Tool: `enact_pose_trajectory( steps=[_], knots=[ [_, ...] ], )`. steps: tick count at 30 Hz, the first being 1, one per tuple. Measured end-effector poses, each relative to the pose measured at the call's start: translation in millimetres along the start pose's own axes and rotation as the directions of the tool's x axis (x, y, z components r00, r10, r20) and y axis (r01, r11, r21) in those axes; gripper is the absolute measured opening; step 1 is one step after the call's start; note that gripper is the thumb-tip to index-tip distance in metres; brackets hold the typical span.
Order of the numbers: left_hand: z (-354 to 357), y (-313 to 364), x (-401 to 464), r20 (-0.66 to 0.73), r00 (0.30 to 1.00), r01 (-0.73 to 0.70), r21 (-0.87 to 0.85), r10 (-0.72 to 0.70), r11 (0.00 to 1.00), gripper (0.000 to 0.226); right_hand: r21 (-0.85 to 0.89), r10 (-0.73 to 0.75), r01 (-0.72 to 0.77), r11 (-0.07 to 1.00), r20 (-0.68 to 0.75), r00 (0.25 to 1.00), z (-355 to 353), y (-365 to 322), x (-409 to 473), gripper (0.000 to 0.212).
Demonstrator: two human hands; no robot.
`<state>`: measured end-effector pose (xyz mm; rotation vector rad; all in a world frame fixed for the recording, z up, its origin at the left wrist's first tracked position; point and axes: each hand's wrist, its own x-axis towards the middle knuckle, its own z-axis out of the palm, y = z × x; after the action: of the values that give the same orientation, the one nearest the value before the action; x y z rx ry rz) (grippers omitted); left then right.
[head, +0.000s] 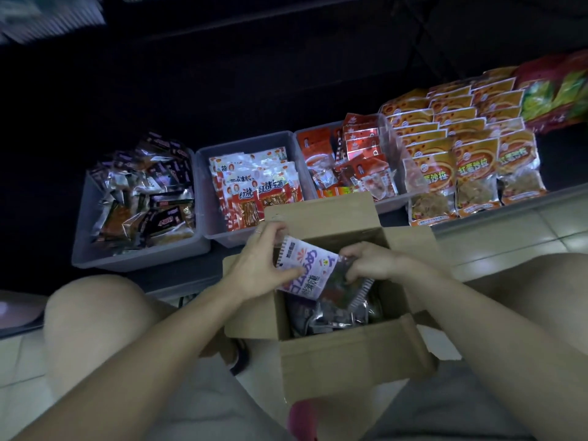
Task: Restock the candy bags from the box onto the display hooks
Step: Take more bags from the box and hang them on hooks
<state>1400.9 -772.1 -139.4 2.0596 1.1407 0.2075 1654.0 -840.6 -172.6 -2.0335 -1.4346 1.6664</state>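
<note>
Both your grips hold one candy bag [313, 271] over the open box [350, 354]: left hand [262, 262], right hand [370, 261]. Three snack bins [203, 173] just beyond. Bags deeper in box dim, indistinct.

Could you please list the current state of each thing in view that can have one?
cardboard box: open, flaps out, bags inside.
candy bag: sealed, held over the box by both hands.
left hand: grips the bag's left end.
right hand: pinches the bag's right part.
left bin: filled with dark packets.
middle bin: filled with red-and-white packets.
</note>
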Motion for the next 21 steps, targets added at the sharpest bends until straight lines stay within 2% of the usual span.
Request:
enact_pose_trajectory(
  steps=[3,5,7,10,12,14,17,19,21],
  knots=[
    [-21,3,-2,0.006,0.995,0.098,-0.179,-0.099,0.979,0.089,0.143,-0.021,0.026,0.989,-0.031,0.999,-7,-8,-12,0.03],
    [-34,7,-4,0.096,0.986,0.157,-0.303,-0.134,0.94,0.067,0.274,-0.032,0.045,0.961,-0.054,0.998,-11,-15,-16,0.035],
    [-44,10,-4,0.144,0.984,0.152,-0.386,-0.103,0.91,0.044,0.374,-0.056,0.07,0.925,-0.047,0.997,-16,-27,-20,0.035],
    [-58,8,3,0.024,0.995,0.097,-0.447,-0.096,0.889,0.026,0.394,-0.109,0.109,0.913,-0.023,0.994,-18,-44,-24,0.038],
    [-69,7,7,-0.018,0.996,0.073,-0.472,-0.092,0.879,0.027,0.407,-0.122,0.102,0.908,0.024,0.992,-12,-51,-24,0.046],
    [-78,7,10,-0.033,0.996,0.051,-0.512,-0.079,0.858,0.035,0.325,-0.083,0.061,0.944,0.055,0.995,-2,-55,-23,0.066],
    [-92,8,16,-0.089,0.992,0.03,-0.54,-0.093,0.841,0.028,0.103,-0.026,0.022,0.994,0.042,0.999,14,-51,-20,0.098],
    [-96,4,22,-0.134,0.983,0.025,-0.571,-0.123,0.821,0.019,0.049,-0.041,0.043,0.998,-0.036,0.999,24,-43,-10,0.099],
    [-93,2,26,-0.145,0.973,0.054,-0.614,-0.179,0.788,0.015,-0.012,-0.102,0.102,0.995,-0.256,0.961,33,-33,2,0.076]
  ],
)
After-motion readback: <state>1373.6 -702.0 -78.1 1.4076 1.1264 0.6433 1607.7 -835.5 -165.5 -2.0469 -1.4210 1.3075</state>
